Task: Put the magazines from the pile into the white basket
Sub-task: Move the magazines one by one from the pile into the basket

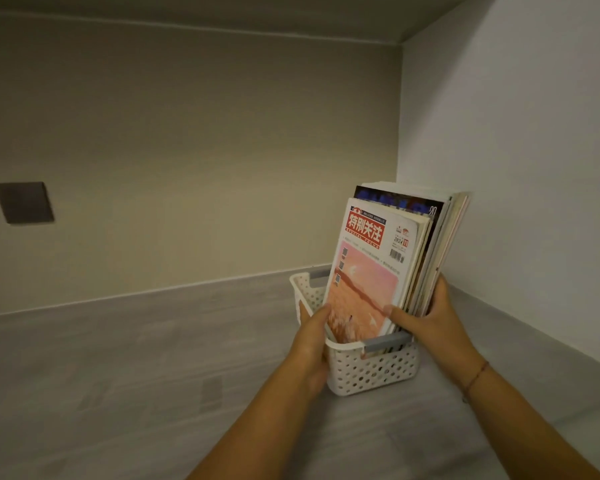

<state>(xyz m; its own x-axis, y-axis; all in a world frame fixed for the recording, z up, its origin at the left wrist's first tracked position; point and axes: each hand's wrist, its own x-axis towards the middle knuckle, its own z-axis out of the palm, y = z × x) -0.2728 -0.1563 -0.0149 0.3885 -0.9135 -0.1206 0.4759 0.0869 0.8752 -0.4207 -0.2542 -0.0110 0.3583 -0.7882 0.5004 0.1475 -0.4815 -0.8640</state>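
Observation:
Several magazines stand upright in the white perforated basket, leaning to the right. The front one has a red title block and a pink cover picture. My right hand grips the stack near its lower right edge, thumb across the front cover and fingers behind. My left hand holds the basket's left side, with its thumb on the front cover's lower left corner. The magazines' bottom edges are hidden inside the basket.
The basket sits on a grey wood-grain surface in the right back corner, close to the white side wall. A beige back wall carries a dark square plate at the left.

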